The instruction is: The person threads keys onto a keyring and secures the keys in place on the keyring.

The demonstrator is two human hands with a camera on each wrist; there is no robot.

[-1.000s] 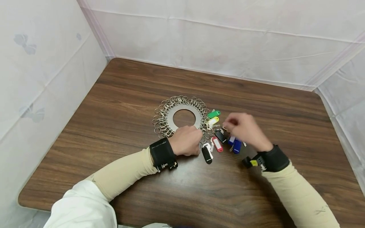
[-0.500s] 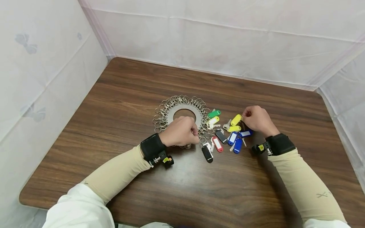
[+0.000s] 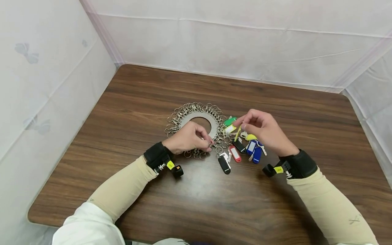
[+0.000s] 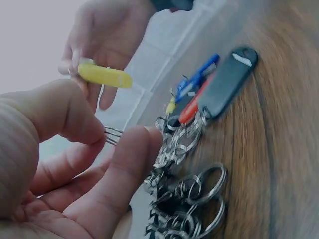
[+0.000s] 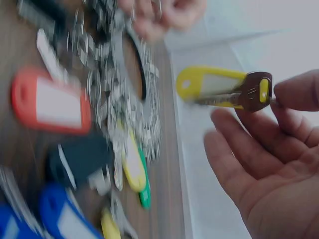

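A flat metal ring plate (image 3: 190, 119) hung with many clips and key rings lies mid-table. My left hand (image 3: 187, 136) pinches one metal clip (image 4: 113, 135) at the plate's near right edge between thumb and forefinger. My right hand (image 3: 260, 131) is lifted above the table and pinches a brown-headed key (image 5: 254, 92) with a yellow tag (image 5: 207, 83), also the yellow tag (image 4: 102, 74) in the left wrist view. Keys with red (image 3: 234, 153), black (image 3: 224, 164), blue (image 3: 256, 153) and green (image 3: 229, 121) tags lie between the hands.
The brown wooden table (image 3: 153, 194) is closed in by white cloth walls (image 3: 214, 37) at the back and both sides. Bare wood stretches in front of the hands and to the left of the ring plate.
My right hand picked a yellow-tagged key from the pile and lifted it leftward toward the plate. My left hand shifted to pinch a clip at the plate's edge.
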